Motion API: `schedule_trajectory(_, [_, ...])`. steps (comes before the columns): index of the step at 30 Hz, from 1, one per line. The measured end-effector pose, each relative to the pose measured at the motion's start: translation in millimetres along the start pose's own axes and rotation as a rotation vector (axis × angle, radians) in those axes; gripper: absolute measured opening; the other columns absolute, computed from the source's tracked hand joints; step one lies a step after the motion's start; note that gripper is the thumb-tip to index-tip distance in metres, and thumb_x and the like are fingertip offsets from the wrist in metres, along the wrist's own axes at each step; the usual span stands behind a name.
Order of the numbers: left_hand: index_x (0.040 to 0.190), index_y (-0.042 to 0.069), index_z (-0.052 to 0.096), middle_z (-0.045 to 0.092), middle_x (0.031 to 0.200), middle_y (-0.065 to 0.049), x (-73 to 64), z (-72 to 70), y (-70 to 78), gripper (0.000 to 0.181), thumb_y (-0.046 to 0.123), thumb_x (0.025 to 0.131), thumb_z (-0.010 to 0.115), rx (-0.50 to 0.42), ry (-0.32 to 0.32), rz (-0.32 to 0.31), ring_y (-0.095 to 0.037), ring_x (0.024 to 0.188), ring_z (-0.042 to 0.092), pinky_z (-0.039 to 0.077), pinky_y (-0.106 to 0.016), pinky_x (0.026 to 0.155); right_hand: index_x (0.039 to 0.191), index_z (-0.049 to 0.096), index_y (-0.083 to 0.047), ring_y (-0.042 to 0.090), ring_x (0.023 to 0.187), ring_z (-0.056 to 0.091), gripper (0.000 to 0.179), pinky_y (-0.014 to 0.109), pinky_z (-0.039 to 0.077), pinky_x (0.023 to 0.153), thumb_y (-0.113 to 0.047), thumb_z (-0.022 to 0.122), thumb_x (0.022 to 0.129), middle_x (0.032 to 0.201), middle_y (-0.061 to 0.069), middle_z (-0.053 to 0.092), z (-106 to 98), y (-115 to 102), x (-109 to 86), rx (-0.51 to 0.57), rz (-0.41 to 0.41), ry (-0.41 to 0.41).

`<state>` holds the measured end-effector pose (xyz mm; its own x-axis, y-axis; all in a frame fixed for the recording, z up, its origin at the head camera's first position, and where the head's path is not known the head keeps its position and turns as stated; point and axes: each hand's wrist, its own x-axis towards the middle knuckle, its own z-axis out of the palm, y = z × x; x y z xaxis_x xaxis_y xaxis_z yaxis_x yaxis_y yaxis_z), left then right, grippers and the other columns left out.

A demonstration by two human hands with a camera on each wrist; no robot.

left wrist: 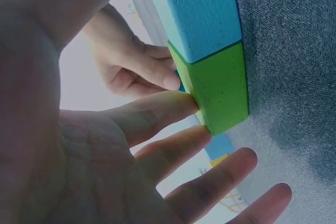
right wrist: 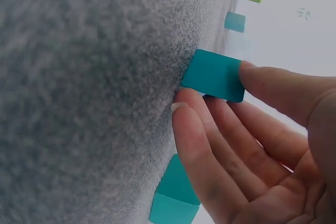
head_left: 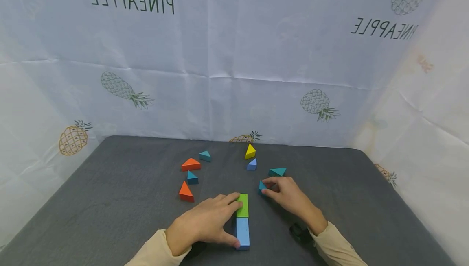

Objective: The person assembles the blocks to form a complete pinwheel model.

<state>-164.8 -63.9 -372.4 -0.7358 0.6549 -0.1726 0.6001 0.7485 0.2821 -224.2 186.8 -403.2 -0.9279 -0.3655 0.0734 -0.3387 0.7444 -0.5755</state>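
Observation:
A green block (head_left: 243, 206) and a light blue block (head_left: 242, 233) lie end to end on the dark table. My left hand (head_left: 207, 221) is beside them on the left, its thumb at the blue block's near end. In the left wrist view, two fairly straight fingertips touch the green block's side, while the other fingers are spread. To the right, my right hand (head_left: 287, 196) pinches a small teal triangular block (right wrist: 214, 75) between thumb and fingers, low over the table. Just beyond that hand is another teal triangular block (head_left: 277, 172).
Left of centre are two orange triangular blocks (head_left: 191, 164) and two teal ones (head_left: 192, 177). A yellow triangular block (head_left: 250, 152) and a small blue one (head_left: 251, 164) sit farther back. A pineapple-print curtain (head_left: 234, 54) hangs behind the table (head_left: 128, 176).

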Motion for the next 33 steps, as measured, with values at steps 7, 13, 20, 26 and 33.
schedule_trajectory(7, [0.146,0.022,0.048,0.041,0.155,0.0,-1.1,-1.3,1.5,0.087,0.064,0.075,0.076,0.036,-0.004,-0.015,-0.024,0.135,0.047,0.048,-0.051,0.101,0.116,0.071,-0.001,0.017,0.085,0.072,0.026,0.024,0.056,0.067,-0.015,0.066,0.095,0.108,0.011,0.075,3.1,-0.2,0.4,0.02,-0.014,-0.003])
schedule_trajectory(13, [0.145,0.022,0.049,0.044,0.152,0.0,-2.2,-1.3,2.0,0.087,0.064,0.075,0.076,0.056,0.01,-0.006,-0.023,0.133,0.048,0.049,-0.049,0.1,0.114,0.073,-0.002,0.014,0.081,0.07,0.025,0.02,0.054,0.065,-0.017,0.067,0.095,0.103,0.008,0.076,7.6,-2.0,2.0,0.038,-0.028,0.0])
schedule_trajectory(20, [0.146,0.02,0.048,0.043,0.151,0.0,-0.1,-1.4,0.5,0.087,0.063,0.076,0.077,0.019,-0.007,0.006,-0.02,0.126,0.052,0.05,-0.042,0.1,0.111,0.073,-0.003,0.013,0.084,0.07,0.023,0.023,0.056,0.07,-0.018,0.067,0.095,0.1,0.006,0.076,10.1,-5.0,5.1,0.054,-0.023,0.0])
schedule_trajectory(26, [0.146,0.017,0.046,0.04,0.148,0.001,1.2,0.6,-3.2,0.087,0.059,0.077,0.078,-0.061,-0.024,0.021,-0.017,0.124,0.052,0.052,-0.035,0.096,0.11,0.074,-0.003,0.011,0.082,0.069,0.025,0.022,0.055,0.068,-0.022,0.066,0.095,0.098,0.005,0.075,11.5,-6.2,10.0,0.06,-0.031,-0.023])
schedule_trajectory(33, [0.15,0.016,0.04,0.031,0.156,0.0,0.9,9.1,-12.3,0.089,0.06,0.08,0.074,-0.196,-0.025,0.046,-0.021,0.134,0.047,0.049,-0.038,0.103,0.11,0.074,-0.002,0.013,0.082,0.069,0.027,0.022,0.054,0.068,-0.023,0.066,0.095,0.097,0.007,0.076,12.1,-6.8,15.0,0.087,-0.033,-0.056])
